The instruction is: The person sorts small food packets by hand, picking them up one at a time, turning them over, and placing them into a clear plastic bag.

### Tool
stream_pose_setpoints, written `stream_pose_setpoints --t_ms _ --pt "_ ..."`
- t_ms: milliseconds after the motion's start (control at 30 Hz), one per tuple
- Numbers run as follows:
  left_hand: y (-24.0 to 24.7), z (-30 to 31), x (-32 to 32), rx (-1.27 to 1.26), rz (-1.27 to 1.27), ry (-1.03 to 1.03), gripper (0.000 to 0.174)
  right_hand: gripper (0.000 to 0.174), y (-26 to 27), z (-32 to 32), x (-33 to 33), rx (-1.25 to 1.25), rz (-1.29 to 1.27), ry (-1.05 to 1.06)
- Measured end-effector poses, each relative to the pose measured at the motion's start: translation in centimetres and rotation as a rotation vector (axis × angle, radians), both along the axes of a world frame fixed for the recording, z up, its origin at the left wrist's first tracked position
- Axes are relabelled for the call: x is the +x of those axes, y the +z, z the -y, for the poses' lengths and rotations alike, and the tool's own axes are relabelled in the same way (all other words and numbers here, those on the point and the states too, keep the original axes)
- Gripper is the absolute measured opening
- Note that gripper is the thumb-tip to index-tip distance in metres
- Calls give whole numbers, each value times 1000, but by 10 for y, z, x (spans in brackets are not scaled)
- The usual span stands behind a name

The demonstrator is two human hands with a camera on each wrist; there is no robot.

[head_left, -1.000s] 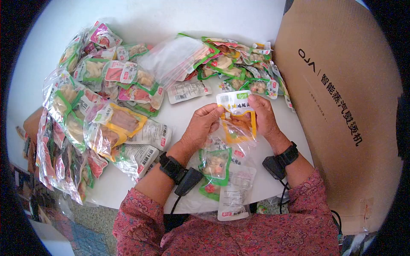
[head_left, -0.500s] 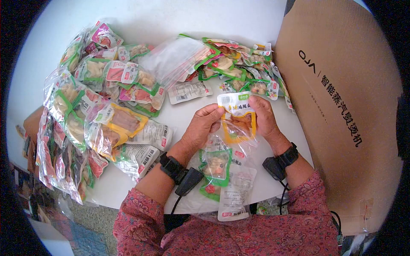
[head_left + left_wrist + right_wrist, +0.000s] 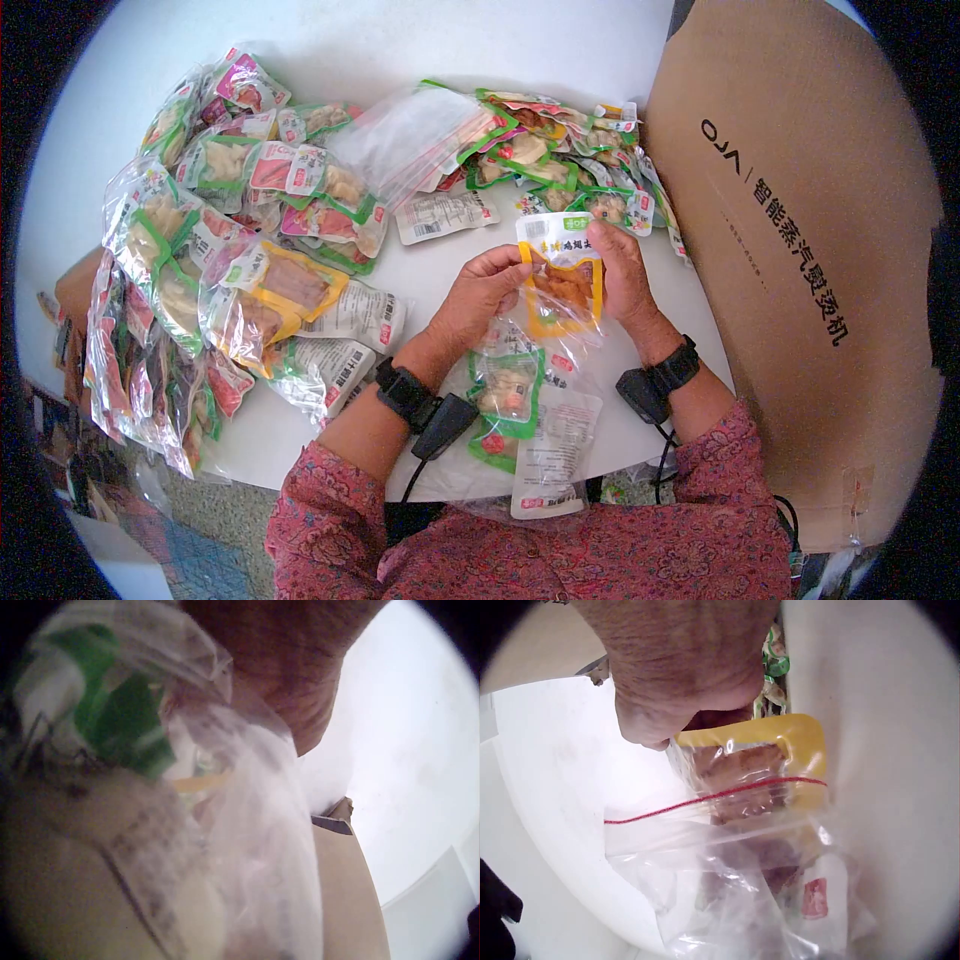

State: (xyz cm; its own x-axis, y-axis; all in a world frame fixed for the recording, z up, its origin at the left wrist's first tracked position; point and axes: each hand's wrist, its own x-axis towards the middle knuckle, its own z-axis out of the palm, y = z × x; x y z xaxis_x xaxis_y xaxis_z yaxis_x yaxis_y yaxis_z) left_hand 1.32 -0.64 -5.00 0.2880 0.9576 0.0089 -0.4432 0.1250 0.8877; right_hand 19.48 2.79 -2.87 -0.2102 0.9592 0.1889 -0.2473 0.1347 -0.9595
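Note:
A food packet [image 3: 565, 275] with a yellow border, a white top and brown pieces behind its clear window is held up over the table's middle. My left hand [image 3: 488, 292] pinches its left edge between thumb and fingers. At the upper right corner, my right hand [image 3: 622, 275] grips it with the thumb along its front. The lower part of the packet sits inside a clear zip bag [image 3: 727, 859], whose red zip line crosses it in the right wrist view. Lower in that bag lie a green-edged packet [image 3: 508, 390] and a white printed packet [image 3: 555, 450].
A big pile of bagged packets [image 3: 220, 240] covers the table's left side. Flat clear bags [image 3: 400, 130] lie at the back, beside another packet pile [image 3: 570, 150]. One white packet [image 3: 445, 215] lies behind the left hand. A tall cardboard box [image 3: 800, 250] stands along the right edge.
Both hands and the yellow-bordered packet have shifted very slightly to the right in the head view. The grip looks the same, and the piles have stayed in place.

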Motion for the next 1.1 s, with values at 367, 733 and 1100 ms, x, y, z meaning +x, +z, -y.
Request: stream_pose_setpoints --t_ms 367,733,1100 --pt "-2 -1 3 52 -32 -39 14 31 -1 -2 3 25 62 5" --pt "-8 -5 8 48 -58 -56 12 30 -9 -8 4 53 85 -56" --pt "-3 0 8 114 -92 -222 23 31 -1 -4 2 -34 -109 4"
